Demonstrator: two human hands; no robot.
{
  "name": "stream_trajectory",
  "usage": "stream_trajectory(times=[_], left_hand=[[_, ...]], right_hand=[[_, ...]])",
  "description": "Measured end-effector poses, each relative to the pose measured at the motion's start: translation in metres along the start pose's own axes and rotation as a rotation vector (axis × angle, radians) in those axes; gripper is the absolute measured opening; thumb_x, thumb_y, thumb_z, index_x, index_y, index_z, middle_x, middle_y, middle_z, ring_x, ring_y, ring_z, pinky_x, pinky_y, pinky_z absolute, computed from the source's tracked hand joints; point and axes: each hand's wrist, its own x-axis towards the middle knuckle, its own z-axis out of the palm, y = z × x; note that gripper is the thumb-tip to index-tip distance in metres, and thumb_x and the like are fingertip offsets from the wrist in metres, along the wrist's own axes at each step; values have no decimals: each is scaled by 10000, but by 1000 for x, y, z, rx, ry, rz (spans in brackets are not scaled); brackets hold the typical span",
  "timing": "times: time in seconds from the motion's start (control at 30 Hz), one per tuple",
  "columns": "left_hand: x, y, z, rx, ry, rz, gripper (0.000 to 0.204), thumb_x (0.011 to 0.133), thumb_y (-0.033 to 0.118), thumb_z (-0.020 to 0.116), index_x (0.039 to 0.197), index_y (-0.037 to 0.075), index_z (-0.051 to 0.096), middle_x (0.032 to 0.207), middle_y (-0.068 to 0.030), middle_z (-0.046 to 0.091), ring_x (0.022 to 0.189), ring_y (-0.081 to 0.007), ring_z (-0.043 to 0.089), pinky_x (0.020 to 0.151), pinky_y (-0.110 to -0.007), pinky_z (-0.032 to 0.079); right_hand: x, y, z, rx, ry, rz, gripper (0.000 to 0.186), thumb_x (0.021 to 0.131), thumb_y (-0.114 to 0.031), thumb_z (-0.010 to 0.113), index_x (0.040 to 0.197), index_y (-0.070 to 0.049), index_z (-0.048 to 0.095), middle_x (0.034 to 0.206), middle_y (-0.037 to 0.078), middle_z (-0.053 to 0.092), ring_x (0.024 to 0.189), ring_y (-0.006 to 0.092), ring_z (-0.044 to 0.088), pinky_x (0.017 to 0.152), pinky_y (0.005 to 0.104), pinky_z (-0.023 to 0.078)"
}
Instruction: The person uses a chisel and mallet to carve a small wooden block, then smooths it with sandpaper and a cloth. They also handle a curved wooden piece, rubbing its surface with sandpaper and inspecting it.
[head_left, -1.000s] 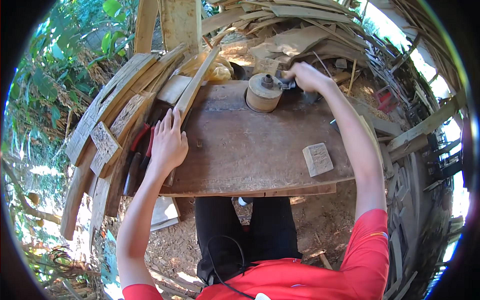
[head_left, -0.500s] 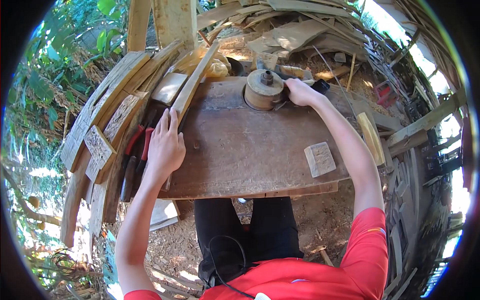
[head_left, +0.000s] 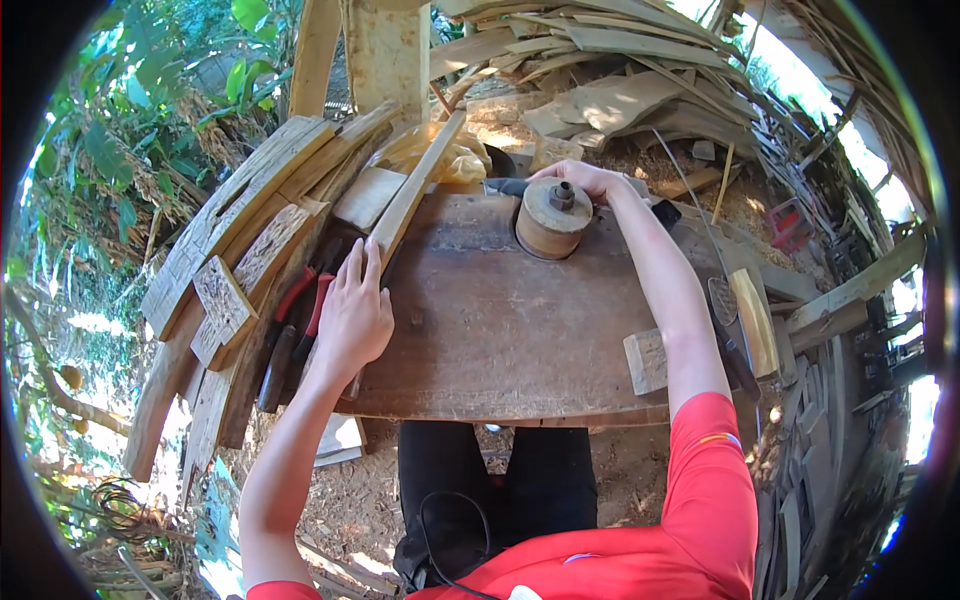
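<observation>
My left hand [head_left: 352, 315] lies open at the left side of the worn wooden tabletop [head_left: 470, 330], fingers stretched forward. Its fingertips rest by the lower part of a long, narrow wooden strip [head_left: 428, 180]. Just left of it are red-handled pliers [head_left: 318, 305]. At the far edge, a round wooden drum [head_left: 553, 222] with a metal hub stands in a cutout in the top. My right hand [head_left: 585, 180] reaches behind the drum, its fingers closed around a dark, narrow tool [head_left: 508, 187] that points left. The drum partly hides that hand.
Curved planks and offcuts [head_left: 235, 235] are stacked along the left. A wooden block [head_left: 646, 360] sits at the right, partly behind my right forearm. Beyond the table are a yellowish plastic bag [head_left: 450, 155], a dark rectangular object [head_left: 666, 212] and heaped boards [head_left: 610, 100].
My right hand has moved from the drum's right side to behind it, and the dark tool now shows left of its fingers. My left hand stays in place; the whole view has shifted slightly.
</observation>
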Motion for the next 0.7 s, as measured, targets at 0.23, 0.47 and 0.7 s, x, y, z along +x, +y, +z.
stream_trajectory(times=[0.23, 0.47, 0.7], left_hand=[[4, 3, -1, -14, 9, 7, 741, 1013, 153, 575, 1678, 13, 279, 1707, -260, 331, 1526, -441, 409, 1261, -487, 348], [-6, -6, -7, 24, 4, -49, 727, 1014, 154, 573, 1673, 13, 301, 1702, -255, 346, 1536, -432, 399, 1266, -478, 340], [2, 1, -3, 9, 30, 10, 717, 1001, 166, 588, 1640, -37, 331, 1672, -293, 374, 1518, -437, 420, 1241, -490, 370]], right_hand=[[-3, -9, -24, -473, 504, -156, 486, 969, 124, 507, 1365, -35, 741, 1287, 112, 772, 1109, 142, 728, 1017, 296, 565], [22, -23, 22, -295, 181, 37, 448, 923, 37, 649, 1346, -60, 762, 1227, 90, 787, 995, 131, 719, 941, 291, 572], [16, -17, -8, -54, 253, -380, 404, 903, 35, 647, 1284, 2, 778, 1234, 93, 793, 1100, 142, 715, 1012, 305, 539]])
